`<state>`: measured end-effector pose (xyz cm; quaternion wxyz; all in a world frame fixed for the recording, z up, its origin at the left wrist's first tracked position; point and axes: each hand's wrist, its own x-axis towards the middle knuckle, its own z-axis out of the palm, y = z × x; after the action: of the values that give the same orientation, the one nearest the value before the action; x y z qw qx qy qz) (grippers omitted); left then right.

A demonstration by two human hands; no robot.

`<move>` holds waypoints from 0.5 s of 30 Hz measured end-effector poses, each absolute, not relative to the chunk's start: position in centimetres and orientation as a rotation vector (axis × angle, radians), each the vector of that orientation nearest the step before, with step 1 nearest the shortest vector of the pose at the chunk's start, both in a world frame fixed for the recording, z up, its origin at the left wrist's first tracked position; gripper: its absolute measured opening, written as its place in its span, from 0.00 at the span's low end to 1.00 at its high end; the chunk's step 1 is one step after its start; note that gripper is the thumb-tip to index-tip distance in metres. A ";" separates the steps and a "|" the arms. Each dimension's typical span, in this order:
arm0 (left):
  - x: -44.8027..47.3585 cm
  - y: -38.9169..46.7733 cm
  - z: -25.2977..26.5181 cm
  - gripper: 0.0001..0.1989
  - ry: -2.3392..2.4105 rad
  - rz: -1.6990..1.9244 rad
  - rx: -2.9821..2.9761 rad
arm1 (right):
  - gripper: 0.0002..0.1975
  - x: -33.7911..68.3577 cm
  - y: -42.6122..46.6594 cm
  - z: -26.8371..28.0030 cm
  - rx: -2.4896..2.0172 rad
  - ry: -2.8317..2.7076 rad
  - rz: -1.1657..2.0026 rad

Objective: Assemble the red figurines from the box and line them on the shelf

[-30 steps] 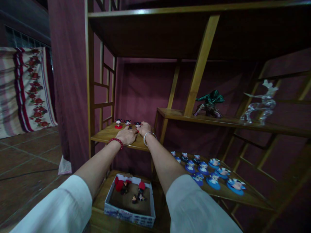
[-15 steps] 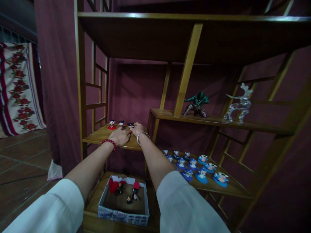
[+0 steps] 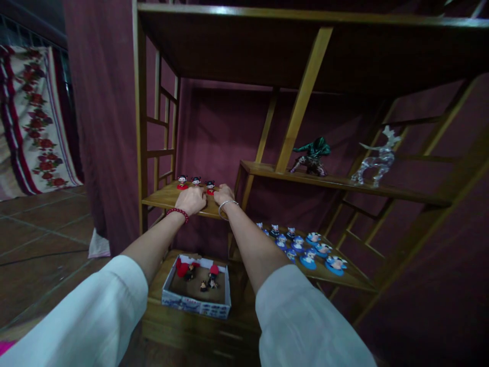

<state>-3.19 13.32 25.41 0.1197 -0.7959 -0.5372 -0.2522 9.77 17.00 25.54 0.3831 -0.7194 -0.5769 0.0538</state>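
Note:
Three small figurines with black hair buns and red bases stand along the left shelf: a left one (image 3: 182,182), a middle one (image 3: 196,181) and a right one (image 3: 210,187). My left hand (image 3: 193,200) rests low over the shelf in front of the middle figurine, its fingers curled in and mostly hidden behind the knuckles. Close against the right figurine's right side is my right hand (image 3: 224,194), closed, with its fingertips at the red base. Whether either hand grips something small is hidden. A red bead bracelet circles my left wrist; a silver bangle is on my right.
Below stands an open box (image 3: 194,306) holding several red and black figurines. The lower right shelf (image 3: 353,283) carries rows of blue-based figurines. Higher up are a green crouching statue (image 3: 314,155) and a clear deer figure (image 3: 377,160). Wooden posts (image 3: 305,102) divide the shelving.
The view has shifted, so the shelf sits higher and further right. My left fingers have drawn back and curled, uncovering the right figurine's red base. My right hand stays beside it.

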 end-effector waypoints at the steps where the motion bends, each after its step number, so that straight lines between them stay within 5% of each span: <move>1: -3.3 13.0 25.2 0.17 -1.560 -0.786 -2.292 | 0.21 9.7 16.3 25.6 -1.849 -1.469 0.140; 15: -4.2 7.6 18.8 0.20 -1.209 -1.182 -2.156 | 0.14 7.7 7.5 24.1 -1.544 -1.759 -0.126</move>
<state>-4.17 7.61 18.75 0.1995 -0.7710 -0.4324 -0.4228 7.67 7.54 24.10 0.3883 -0.6071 -0.6915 -0.0496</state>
